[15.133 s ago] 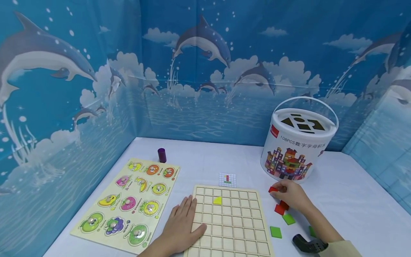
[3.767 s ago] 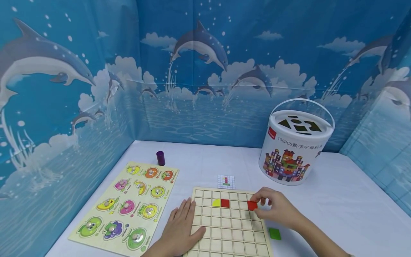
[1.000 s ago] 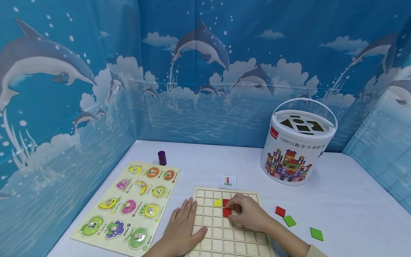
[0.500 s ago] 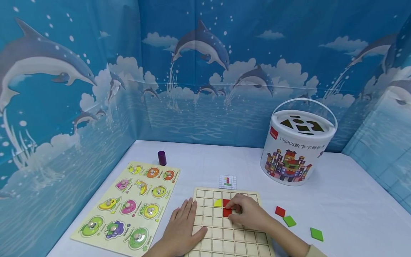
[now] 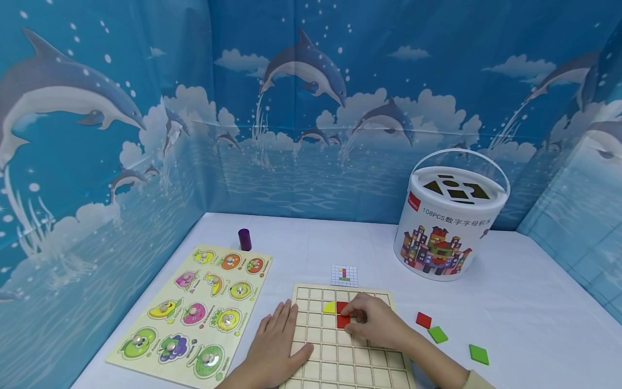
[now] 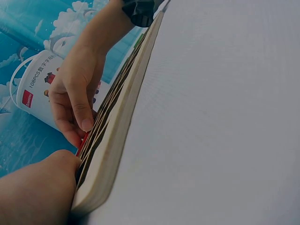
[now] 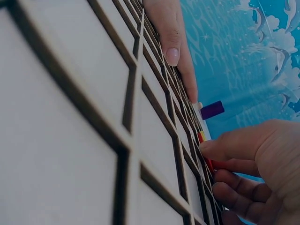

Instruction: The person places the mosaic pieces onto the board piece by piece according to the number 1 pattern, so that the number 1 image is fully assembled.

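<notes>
red tile (image 5: 343, 321): sits in a cell of the grid board (image 5: 359, 364), 2nd of two reds stacked in one column, directly below the upper red (image 5: 342, 307). yellow piece (image 5: 329, 307) in the cell just left of that upper red.

R hand (image 5: 376, 326): fingers curled, tips pinching/pressing the red tile from its right side. thumb + index clamped on its edge afaict, wrist cam shows the same (image 7: 208, 161).

key relation: tile lies to the left of the R palm, right at the fingertips. square piece so no real long axis, edges lined up w/ the grid lines. R hand is the nearer one by far.

L hand (image 5: 274, 348): flat, fingers straight, pressing on the board's left edge, holding nothing. near the tile but not touching.

loose bits: red square (image 5: 424, 319) + two green ones (image 5: 438, 334) (image 5: 479, 354) on the table (image 5: 525, 302), right of the board, well apart from the hand.

further out: pattern card (image 5: 344, 275) just behind the board, fruit puzzle (image 5: 194, 312) to the left, purple cylinder (image 5: 244, 239) behind it, block bucket (image 5: 449, 221) back right.
</notes>
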The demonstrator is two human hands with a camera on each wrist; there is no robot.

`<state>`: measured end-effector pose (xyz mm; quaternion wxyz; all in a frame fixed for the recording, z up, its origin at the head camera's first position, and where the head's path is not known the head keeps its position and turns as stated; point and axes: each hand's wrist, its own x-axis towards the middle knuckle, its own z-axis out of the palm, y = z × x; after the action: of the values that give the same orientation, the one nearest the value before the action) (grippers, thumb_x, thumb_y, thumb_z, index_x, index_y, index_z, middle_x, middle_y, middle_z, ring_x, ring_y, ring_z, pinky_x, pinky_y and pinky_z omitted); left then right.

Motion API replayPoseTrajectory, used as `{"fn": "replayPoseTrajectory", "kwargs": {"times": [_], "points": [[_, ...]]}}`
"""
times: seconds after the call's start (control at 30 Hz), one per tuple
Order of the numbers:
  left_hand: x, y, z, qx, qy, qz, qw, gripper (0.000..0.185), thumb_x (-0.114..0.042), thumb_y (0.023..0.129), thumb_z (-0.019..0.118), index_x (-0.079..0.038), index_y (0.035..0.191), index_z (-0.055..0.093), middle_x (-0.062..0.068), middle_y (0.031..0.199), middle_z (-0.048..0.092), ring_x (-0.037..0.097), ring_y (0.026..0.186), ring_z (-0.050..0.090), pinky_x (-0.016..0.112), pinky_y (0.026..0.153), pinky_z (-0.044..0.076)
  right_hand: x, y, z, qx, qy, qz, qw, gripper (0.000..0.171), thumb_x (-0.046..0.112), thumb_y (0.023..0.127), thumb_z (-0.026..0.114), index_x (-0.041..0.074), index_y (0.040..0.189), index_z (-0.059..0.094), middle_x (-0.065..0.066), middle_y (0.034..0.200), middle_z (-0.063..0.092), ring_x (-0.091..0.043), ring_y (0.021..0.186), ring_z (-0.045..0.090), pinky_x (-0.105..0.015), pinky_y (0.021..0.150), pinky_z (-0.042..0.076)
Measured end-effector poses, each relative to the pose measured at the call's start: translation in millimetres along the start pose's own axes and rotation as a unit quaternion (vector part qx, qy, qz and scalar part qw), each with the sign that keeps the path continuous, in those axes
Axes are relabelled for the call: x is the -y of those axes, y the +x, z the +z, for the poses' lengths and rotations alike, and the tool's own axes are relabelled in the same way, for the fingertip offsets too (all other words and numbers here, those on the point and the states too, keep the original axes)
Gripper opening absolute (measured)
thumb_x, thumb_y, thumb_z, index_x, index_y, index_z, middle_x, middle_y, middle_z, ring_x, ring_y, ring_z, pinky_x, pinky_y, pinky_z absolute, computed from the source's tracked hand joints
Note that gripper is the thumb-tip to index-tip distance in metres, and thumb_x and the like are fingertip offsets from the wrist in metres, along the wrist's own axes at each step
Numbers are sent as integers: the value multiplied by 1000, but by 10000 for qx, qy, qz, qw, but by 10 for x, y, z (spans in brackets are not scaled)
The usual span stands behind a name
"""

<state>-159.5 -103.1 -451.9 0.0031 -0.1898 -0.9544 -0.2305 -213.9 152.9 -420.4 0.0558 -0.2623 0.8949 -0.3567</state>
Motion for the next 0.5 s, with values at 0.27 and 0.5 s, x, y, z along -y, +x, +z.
{"fn": "replayPoseTrajectory", "kwargs": {"times": [0.27, 0.5], "points": [[-8, -1, 1, 13, 71, -15, 10000, 87, -61, 96, 40, 3, 152, 25, 19, 158, 21, 34, 146, 17, 58, 110, 18, -22, -5, -8, 40, 68, 22, 10000, 17, 19, 83, 79, 14, 97, 72, 7, 87, 57, -10, 73, 49, -25, 61, 42], [-3, 6, -2, 60, 55, -51, 10000, 87, -62, 96, 39, 3, 152, 25, 19, 159, 21, 34, 146, 16, 58, 111, 18, -23, -35, -66, 175, 470, 114, 9987, 18, 19, 83, 78, 13, 97, 71, 4, 92, 59, -16, 80, 53, -24, 67, 46]]}}
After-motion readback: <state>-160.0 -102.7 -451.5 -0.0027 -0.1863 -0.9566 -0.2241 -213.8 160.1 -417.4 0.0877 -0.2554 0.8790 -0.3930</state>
